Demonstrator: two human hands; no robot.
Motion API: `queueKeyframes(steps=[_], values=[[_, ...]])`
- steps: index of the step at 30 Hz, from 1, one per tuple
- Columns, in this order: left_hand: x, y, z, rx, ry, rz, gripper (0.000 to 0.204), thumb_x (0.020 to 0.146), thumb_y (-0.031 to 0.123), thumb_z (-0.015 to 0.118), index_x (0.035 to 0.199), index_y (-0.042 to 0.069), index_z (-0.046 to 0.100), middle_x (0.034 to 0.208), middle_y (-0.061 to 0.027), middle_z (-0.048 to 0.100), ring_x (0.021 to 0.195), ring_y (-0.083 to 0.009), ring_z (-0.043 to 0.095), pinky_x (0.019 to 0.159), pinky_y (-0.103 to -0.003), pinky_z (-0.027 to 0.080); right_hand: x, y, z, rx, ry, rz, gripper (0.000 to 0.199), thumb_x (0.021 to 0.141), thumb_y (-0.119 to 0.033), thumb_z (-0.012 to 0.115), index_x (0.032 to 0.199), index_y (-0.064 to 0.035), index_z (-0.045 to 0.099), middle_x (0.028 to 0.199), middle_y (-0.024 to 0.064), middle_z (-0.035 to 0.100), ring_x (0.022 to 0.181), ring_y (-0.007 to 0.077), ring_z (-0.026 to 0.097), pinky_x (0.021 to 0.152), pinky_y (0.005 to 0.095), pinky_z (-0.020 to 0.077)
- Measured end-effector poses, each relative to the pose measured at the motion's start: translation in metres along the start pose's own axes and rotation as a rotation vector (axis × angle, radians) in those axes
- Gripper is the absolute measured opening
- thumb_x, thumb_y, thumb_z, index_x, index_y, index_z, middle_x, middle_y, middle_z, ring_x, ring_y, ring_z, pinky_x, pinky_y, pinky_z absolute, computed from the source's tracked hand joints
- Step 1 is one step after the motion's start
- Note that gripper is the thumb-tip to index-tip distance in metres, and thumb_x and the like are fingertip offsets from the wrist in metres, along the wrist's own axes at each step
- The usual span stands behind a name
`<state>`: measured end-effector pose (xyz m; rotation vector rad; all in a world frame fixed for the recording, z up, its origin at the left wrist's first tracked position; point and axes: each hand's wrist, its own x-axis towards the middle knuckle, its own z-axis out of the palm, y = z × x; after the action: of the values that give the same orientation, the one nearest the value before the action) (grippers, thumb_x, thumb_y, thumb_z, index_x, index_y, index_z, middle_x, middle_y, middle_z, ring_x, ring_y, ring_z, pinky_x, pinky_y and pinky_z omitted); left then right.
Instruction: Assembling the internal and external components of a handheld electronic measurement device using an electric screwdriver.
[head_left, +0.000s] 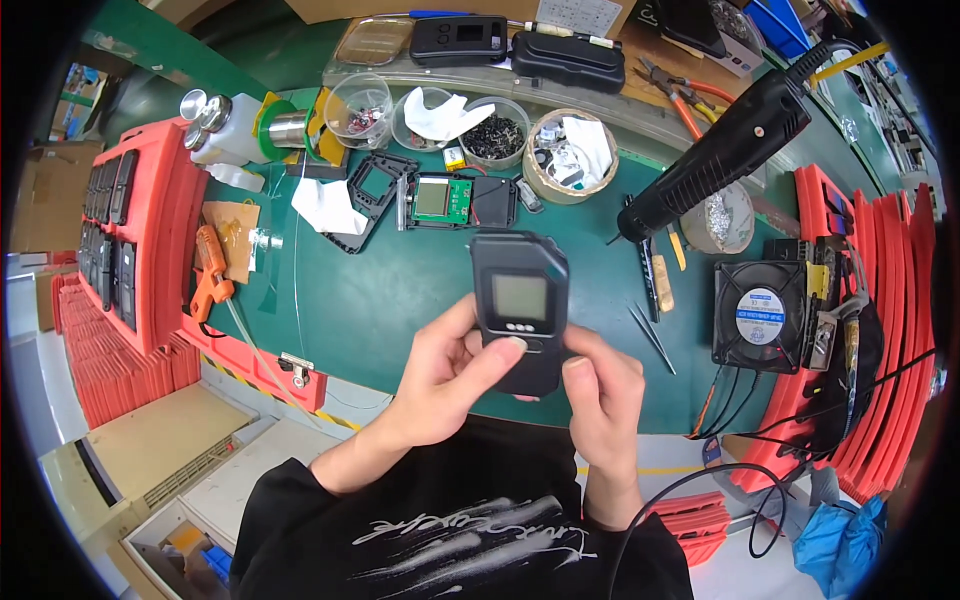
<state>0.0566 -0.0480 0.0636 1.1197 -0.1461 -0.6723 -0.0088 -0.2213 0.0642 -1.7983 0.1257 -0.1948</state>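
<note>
At the far left of the frame a red tray (150, 215) holds rows of black devices, with a stack of red trays (110, 375) below it. Just right of it lie an orange glue gun (210, 270) and a brown square of paper (235, 235). In the upper left stands a white bottle (225, 130) beside a roll with a green and yellow wrapper (285, 125). Clear cups (360, 110) of small parts line the upper centre, and an open black case with a green circuit board (445, 200) lies below them.

Centre frame, the black handheld device (520, 305) with a grey screen is raised above the green table (390, 300). The left hand (445, 370) grips its lower left side, thumb on the front below the screen. The right hand (600, 395) clamps its lower right edge. Both hands are closed on the device, close together.

To the right, a black heat gun (725, 150) slants across the upper right. Below it sits a black square fan (760, 315) with a round blue-and-white label. More red trays (890, 330) stand on edge at the far right.
</note>
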Motion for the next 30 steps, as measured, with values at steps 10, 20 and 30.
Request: queueKeyframes(steps=[10,20,30], values=[[-0.002,-0.002,-0.004,0.168,-0.004,-0.023,0.027,0.105,0.008,0.059,0.128,-0.005,0.051,0.108,-0.0049,0.068,0.095,-0.0077,0.066,0.084,-0.026,0.056,0.004,-0.004,0.005,0.226,-0.056,0.327,0.026,0.091,0.001,0.069,0.115,0.0094,0.064,0.095,0.0179,0.075,0.086,0.0267,0.076,0.077,0.0370,0.0581],[-0.007,-0.007,-0.003,0.190,0.061,0.046,0.067,0.098,0.007,0.070,0.152,0.003,0.029,0.128,-0.0076,0.056,0.118,-0.0160,0.058,0.105,-0.036,0.048,-0.001,0.003,0.021,-0.286,-0.066,-0.216,0.045,0.085,-0.006,0.075,0.126,0.0074,0.064,0.125,0.0251,0.068,0.106,0.0391,0.070,0.093,0.0430,0.0545],[-0.026,-0.009,-0.006,0.096,0.088,0.082,0.067,0.098,0.011,0.071,0.152,0.004,0.032,0.116,-0.0071,0.056,0.101,-0.0136,0.058,0.092,-0.033,0.049,-0.011,-0.021,0.023,-0.333,-0.285,-0.254,0.041,0.081,-0.004,0.074,0.119,0.0115,0.067,0.146,0.0265,0.057,0.126,0.0406,0.062,0.103,0.0450,0.0488]])
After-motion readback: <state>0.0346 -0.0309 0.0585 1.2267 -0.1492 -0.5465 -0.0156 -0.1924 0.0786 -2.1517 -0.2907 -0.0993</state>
